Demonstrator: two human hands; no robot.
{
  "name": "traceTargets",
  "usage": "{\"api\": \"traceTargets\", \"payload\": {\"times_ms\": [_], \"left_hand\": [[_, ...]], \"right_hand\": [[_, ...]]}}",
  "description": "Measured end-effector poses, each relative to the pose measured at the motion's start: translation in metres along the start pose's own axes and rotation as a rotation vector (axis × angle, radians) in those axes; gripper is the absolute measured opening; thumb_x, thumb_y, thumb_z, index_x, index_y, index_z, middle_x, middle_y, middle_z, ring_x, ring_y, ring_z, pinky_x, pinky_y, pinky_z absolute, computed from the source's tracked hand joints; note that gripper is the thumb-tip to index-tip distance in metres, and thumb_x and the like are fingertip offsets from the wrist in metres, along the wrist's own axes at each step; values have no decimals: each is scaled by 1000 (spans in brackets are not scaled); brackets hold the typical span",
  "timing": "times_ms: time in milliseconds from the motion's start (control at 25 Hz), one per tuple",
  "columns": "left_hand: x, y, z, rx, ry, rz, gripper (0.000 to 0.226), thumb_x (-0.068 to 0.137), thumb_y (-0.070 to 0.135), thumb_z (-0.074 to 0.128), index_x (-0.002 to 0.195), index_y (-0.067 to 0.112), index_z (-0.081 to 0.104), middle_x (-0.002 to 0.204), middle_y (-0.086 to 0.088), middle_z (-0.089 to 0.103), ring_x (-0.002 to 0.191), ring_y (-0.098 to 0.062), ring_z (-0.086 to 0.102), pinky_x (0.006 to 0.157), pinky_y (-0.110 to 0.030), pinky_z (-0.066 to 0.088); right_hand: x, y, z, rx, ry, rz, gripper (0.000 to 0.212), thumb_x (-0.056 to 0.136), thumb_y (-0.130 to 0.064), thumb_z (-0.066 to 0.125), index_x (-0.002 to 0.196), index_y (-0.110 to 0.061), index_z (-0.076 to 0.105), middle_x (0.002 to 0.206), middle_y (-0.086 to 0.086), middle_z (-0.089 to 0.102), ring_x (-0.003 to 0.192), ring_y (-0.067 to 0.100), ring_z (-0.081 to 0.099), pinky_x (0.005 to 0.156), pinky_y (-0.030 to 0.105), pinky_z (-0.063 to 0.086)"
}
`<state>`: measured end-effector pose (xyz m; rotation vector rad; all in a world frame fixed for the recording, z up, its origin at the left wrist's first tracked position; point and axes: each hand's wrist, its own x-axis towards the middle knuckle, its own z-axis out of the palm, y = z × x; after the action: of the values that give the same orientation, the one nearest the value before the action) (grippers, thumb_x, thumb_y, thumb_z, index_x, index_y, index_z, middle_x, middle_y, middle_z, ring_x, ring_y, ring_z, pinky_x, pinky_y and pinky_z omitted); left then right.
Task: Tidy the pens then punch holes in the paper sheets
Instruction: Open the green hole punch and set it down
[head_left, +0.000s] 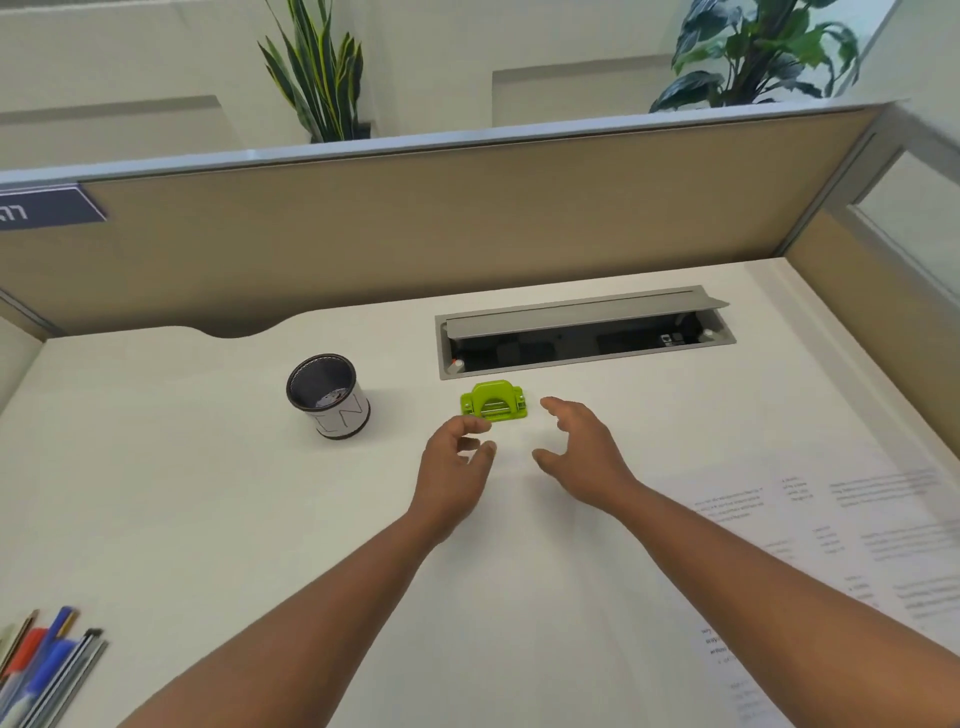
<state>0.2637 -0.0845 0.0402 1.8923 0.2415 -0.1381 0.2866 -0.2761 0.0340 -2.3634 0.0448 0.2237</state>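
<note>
I am holding both hands out over the white table (156, 493) with nothing in either grip: my left hand (457, 467) is curling loosely, thumb and fingers apart around empty air, and my right hand (582, 452) is spreading wide, fingers splayed. Just beyond the two hands the small lime-green plastic hole punch (494, 400) is sitting flat on the table, its long axis running left to right across my view. It is lying ahead of both hands, slightly more in line with the left one, whose fingertips are almost reaching its near left corner; the right hand's fingertips are just beside its right end. I judge either hand could close on it, the left being marginally nearer. To the left of the punch, a short way off, the round black-rimmed pen cup with a white band (328, 396) is standing upright and looking empty of pens. The loose pens and pencils, blue, red and grey, (41, 665) are lying in a heap at the near left corner, well apart from the cup, so I judge the tidying is not yet done. The printed white paper sheets (831, 545) are lying flat under my right forearm, near the punch but not in it.
</note>
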Motion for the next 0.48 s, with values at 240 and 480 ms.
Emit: {"api": "traceTargets", "payload": {"times_ms": [240, 480], "left_hand": [[-97, 5, 45, -1, -246, -43, 24, 94, 24, 69, 117, 28, 65, 125, 15, 65, 103, -6, 65, 72, -14, 48], [-155, -8, 108, 396, -513, 222, 51, 92, 35, 72, 139, 28, 56, 147, 7, 51, 135, -14, 49, 107, -25, 40]], "right_hand": [[-107, 32, -32, 167, 5, 133, 67, 87, -20, 76, 147, -26, 47, 135, -4, 56, 108, 12, 59, 92, 29, 50], [-192, 98, -58, 190, 110, 298, 55, 87, -25, 76, 138, -27, 56, 127, -9, 60, 100, 3, 61, 84, 26, 52]]}}
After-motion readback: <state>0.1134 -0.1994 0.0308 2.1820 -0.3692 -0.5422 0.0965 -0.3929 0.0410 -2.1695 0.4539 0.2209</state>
